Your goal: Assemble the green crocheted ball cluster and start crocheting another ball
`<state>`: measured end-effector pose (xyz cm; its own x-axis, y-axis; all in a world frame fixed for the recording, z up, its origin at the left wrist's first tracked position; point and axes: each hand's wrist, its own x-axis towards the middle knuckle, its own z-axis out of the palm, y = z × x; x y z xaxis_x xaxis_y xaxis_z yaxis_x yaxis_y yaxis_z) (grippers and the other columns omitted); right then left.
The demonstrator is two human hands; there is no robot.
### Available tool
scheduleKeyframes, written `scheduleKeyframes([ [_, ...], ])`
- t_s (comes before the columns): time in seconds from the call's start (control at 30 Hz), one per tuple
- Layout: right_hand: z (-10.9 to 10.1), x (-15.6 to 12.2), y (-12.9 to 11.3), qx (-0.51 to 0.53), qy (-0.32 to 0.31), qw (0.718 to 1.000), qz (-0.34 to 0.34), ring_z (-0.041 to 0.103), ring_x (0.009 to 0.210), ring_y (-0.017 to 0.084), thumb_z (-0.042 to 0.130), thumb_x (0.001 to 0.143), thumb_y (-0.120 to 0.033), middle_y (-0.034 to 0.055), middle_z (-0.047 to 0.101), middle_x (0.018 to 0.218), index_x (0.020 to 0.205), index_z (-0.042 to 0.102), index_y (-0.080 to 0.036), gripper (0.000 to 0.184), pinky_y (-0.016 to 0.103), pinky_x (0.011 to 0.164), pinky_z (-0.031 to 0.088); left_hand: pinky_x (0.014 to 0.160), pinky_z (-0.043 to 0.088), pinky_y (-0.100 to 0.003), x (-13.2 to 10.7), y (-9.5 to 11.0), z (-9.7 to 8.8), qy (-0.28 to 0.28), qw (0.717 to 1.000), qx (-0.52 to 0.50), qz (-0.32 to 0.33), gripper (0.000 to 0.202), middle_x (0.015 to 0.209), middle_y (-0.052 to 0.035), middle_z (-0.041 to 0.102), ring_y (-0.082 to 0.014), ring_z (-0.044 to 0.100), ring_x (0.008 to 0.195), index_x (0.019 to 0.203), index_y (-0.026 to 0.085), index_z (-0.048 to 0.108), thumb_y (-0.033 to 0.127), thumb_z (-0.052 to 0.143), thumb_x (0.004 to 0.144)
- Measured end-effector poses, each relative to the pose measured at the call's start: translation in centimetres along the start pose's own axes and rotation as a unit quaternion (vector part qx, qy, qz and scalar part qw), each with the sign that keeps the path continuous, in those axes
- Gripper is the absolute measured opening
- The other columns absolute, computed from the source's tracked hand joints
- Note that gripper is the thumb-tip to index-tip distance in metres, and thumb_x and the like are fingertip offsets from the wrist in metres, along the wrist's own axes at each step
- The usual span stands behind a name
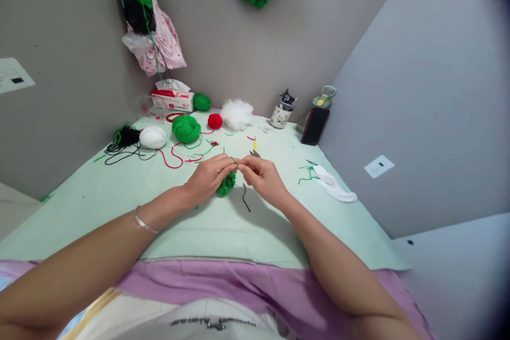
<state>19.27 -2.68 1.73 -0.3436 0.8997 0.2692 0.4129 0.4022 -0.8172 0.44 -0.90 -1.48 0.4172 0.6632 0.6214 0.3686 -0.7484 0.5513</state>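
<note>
My left hand (207, 176) is closed on a small green crocheted piece (226, 185), which hangs below its fingers. Opposite it, my right hand (262, 176) is pinched, its fingertips meeting those of the left. A short bit of green yarn (234, 160) shows at the top of this meeting point, and the fingers hide the rest. Just beyond the right hand lie scissors (255, 153), partly covered by it. Below the hands, a short black strand (246, 199) rests on the table.
Yarn balls in green (186, 128), white (153, 137) and red (215, 121) sit at the back left, near white stuffing (237, 114) and a tissue box (173, 100). A pen jar (282, 111), a phone (315, 126) and a white cloth strip (333, 185) are on the right.
</note>
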Motion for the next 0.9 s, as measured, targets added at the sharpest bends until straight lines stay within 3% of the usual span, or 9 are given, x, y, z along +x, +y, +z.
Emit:
scheduleKeyframes([
  [0.17, 0.04, -0.3, -0.19, -0.031, 0.043, 0.998, -0.024, 0.037, 0.051, 0.01, 0.053, 0.095, -0.035, -0.0055, 0.046, 0.056, 0.088, 0.068, -0.018, 0.024, 0.025, 0.054, 0.029, 0.072, 0.048, -0.029, 0.03, 0.34, 0.0, 0.038, 0.995, -0.073, -0.056, 0.034, 0.077, -0.0018, 0.064, -0.0162, 0.06, 0.075, 0.077, 0.019, 0.063, 0.032, 0.045, 0.102],
  [0.27, -0.09, -0.27, -0.25, -0.006, 0.086, 0.996, -0.027, 0.04, 0.053, 0.01, 0.053, 0.095, -0.034, -0.005, 0.048, 0.057, 0.086, 0.066, -0.018, 0.022, 0.025, 0.055, 0.032, 0.073, 0.048, -0.029, 0.04, 0.46, -0.16, 0.045, 0.995, -0.064, -0.067, 0.029, 0.077, -0.0017, 0.064, -0.0165, 0.061, 0.076, 0.092, 0.019, 0.069, 0.031, 0.044, 0.102],
  [0.4, -0.1, -0.29, -0.38, 0.016, 0.073, 0.997, -0.031, 0.042, 0.054, 0.01, 0.054, 0.094, -0.034, -0.0046, 0.048, 0.058, 0.086, 0.065, -0.018, 0.021, 0.026, 0.056, 0.033, 0.073, 0.048, -0.029, -0.12, 0.24, -0.18, 0.032, 0.999, 0.0, -0.022, 0.03, 0.079, -0.0028, 0.064, -0.0166, 0.06, 0.076, 0.106, 0.018, 0.069, 0.026, 0.041, 0.103],
  [0.6, 0.17, -0.42, -0.59, -0.009, 0.046, 0.998, -0.033, 0.039, 0.053, 0.011, 0.052, 0.095, -0.035, -0.004, 0.05, 0.06, 0.092, 0.068, -0.019, 0.023, 0.026, 0.055, 0.031, 0.069, 0.046, -0.028, -0.18, 0.23, 0.04, 0.012, 0.994, 0.092, 0.058, 0.03, 0.074, -0.002, 0.058, -0.0169, 0.055, 0.073, 0.097, 0.018, 0.066, 0.019, 0.037, 0.103],
  [0.9, 0.03, -0.13, -0.07, -0.023, 0.041, 0.998, -0.04, 0.04, 0.055, 0.012, 0.053, 0.094, -0.036, -0.0025, 0.052, 0.061, 0.095, 0.072, -0.02, 0.025, 0.026, 0.056, 0.033, 0.067, 0.044, -0.028, -0.16, 0.22, 0.06, 0.01, 0.991, 0.116, 0.07, 0.029, 0.073, -0.0018, 0.056, -0.0171, 0.053, 0.072, 0.089, 0.019, 0.062, 0.016, 0.036, 0.102],
])
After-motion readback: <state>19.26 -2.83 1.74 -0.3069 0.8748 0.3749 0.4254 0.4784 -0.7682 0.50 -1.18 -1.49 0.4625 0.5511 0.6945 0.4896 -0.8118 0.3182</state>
